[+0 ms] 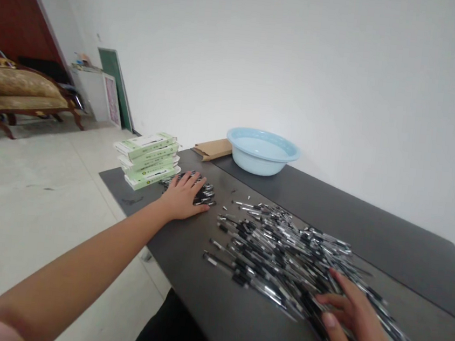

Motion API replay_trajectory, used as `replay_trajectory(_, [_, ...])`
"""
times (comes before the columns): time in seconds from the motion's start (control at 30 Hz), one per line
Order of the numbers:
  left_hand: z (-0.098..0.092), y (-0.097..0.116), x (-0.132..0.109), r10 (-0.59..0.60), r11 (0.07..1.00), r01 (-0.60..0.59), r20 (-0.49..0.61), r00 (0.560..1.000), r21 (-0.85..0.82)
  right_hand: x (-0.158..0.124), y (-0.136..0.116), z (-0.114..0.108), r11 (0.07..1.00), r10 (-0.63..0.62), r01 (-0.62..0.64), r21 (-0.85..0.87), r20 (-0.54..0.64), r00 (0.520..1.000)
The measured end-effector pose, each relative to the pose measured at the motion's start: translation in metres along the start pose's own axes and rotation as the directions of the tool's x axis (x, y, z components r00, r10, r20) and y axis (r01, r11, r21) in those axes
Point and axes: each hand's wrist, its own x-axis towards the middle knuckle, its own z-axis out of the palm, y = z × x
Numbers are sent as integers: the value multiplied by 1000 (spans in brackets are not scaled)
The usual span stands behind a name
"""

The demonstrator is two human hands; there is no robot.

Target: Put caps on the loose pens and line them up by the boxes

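While the left hand (182, 198) lies spread, palm down, over a dark heap (207, 194) left of the middle of the frame, the right hand (365, 326) is loosely bent among the loose pens (276, 246) at the lower right, its thumb and fingers set apart around a few of them; whether it has a firm hold on any, I cannot tell. The left hand appears to be clasping nothing, only covering the heap, whose pieces are too small and too hidden to make out. The pens fan across the counter (190, 253) from the centre to the lower right, mostly pointing the same slanting way but crossing and overlapping in places. Just beyond the left hand, left of centre, stands an uneven stack of green and white boxes (147, 156), with a brown paper bag (215, 148) and a pale blue basin (260, 152) behind, nearer the wall. To handle the pens well, I would slide the fingertips in along their length, take only a small bunch, and free any crossed ones before lifting; smooth barrels like these probably roll easily, so a flat, light left palm seems best for steadying the heap
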Motion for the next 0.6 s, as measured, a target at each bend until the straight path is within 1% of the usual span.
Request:
replay_trajectory(0.13, [5,-20,15,-39,999,40,120,992,-7,0,2,1,1000,-1,1,-12,9,1000])
replay_trajectory(0.27, [10,-29,21,-77,996,82,206,976,-17,1,0,1,1000,-23,23,-14,9,1000])
replay_trajectory(0.37, [12,-30,25,-98,994,104,233,968,-16,3,-3,1,999,-34,35,-16,13,999])
replay_trajectory(0.6, [15,-35,36,-136,990,139,236,962,3,3,-14,2,996,-30,33,-78,39,999])
